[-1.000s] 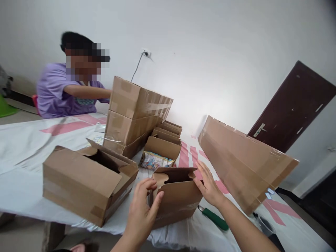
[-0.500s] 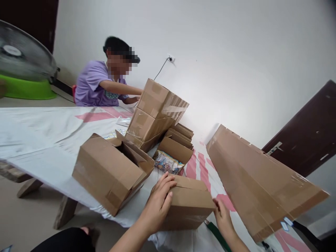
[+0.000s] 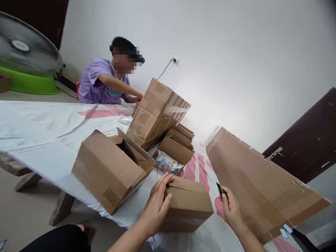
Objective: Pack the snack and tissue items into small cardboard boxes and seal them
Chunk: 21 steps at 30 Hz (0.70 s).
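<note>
My left hand (image 3: 156,204) grips the left end of a small closed cardboard box (image 3: 190,203), its fingers over the top edge and thumb on the near flap. Clear of that box on the right, my right hand (image 3: 232,208) is closed around a box cutter (image 3: 220,190) with a dark blade pointing up and left. Most of the cutter's handle is hidden in my fingers. Just behind the small box stands an open box (image 3: 174,148) holding a colourful printed packet (image 3: 168,162). Left of my left hand, a larger box (image 3: 105,168) has its flaps raised.
Stacked taped cartons (image 3: 149,115) rise mid-table, with a person in purple (image 3: 97,80) reaching behind them. A long cardboard piece (image 3: 252,178) leans along the right side. A fan (image 3: 28,49) stands far left. The cloth-covered table (image 3: 52,129) has its near edge at left.
My right hand has left the small box's right side, moving up and right, and now holds the box cutter that lay beside the box. My left hand stays on the box.
</note>
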Motion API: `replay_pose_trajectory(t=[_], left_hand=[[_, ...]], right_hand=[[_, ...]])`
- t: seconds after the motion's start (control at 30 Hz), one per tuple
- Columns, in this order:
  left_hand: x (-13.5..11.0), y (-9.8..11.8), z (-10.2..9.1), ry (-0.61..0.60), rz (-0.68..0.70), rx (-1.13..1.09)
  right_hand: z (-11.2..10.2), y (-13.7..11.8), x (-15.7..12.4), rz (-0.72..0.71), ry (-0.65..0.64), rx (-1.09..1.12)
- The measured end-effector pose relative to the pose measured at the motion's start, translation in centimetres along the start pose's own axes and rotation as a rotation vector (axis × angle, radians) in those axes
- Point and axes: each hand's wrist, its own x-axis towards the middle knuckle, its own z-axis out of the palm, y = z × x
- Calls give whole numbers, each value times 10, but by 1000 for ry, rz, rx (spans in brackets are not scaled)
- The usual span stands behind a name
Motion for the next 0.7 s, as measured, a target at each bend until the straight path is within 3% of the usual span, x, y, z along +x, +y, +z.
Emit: replay_pose_trajectory(t=[0.07, 0.17, 0.23, 0.3, 0.37, 0.47, 0.6, 0.7], left_hand=[[0, -1, 1, -1, -1, -7], [-1, -3, 3, -20, -9, -12], [-1, -4, 3, -28, -8, -15], [-1, -4, 2, -36, -7, -16], [-1, -2, -1, -50, -13, -18], [1, 2, -5, -73, -25, -6], [3, 7, -5, -19, -19, 17], [2, 16, -2, 65, -27, 42]], right_hand=[[-8, -55, 25, -204, -175, 50], [1, -132, 45, -488, -411, 58], [14, -162, 51, -586, -453, 6], [23, -174, 53, -608, -477, -74], [23, -169, 54, -571, -527, -185], [1, -140, 53, -426, -634, -339], [-38, -75, 40, -165, -659, -382], [-47, -21, 13, 22, -612, -319]])
